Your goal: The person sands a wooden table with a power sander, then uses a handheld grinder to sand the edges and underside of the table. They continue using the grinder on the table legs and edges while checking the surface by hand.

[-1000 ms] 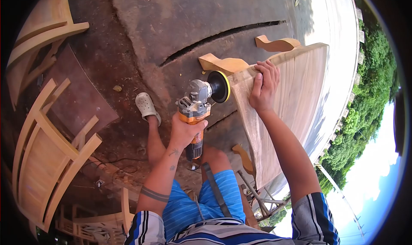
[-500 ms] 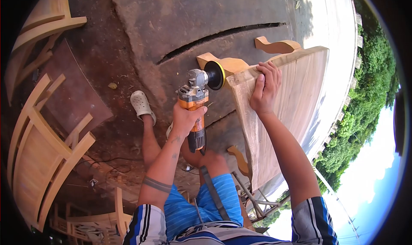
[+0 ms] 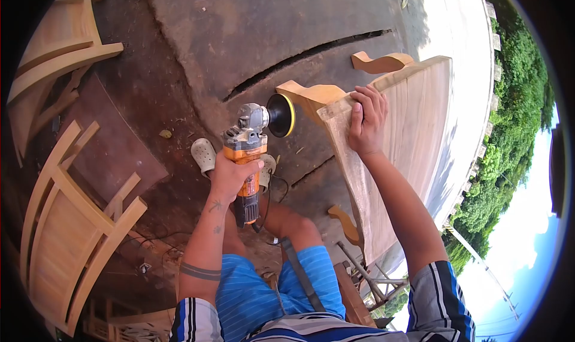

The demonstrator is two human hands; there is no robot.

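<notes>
My left hand [image 3: 232, 177] is wrapped around the body of an orange and grey angle grinder [image 3: 247, 139]. A round black pad [image 3: 279, 115] with a yellow rim is fitted on its head, facing the wooden table [image 3: 408, 144] with a gap between them. Whether the pad spins cannot be told. My right hand [image 3: 368, 121] grips the table near its upper left corner, the fingers bent over the edge. Curved wooden legs [image 3: 311, 97] stick out from beneath the tabletop.
Wooden chairs [image 3: 66, 234] with pale slatted frames stand at the left. The grinder's cord [image 3: 277, 179] hangs near my knee. A long crack [image 3: 305, 55] runs across the concrete floor [image 3: 257, 18]. My feet are in light clogs [image 3: 203, 154]. Green trees [image 3: 518, 126] rise at the right.
The grinder in my left hand has moved left and slightly down, so its pad is farther from the table corner. My right hand keeps its place on the table.
</notes>
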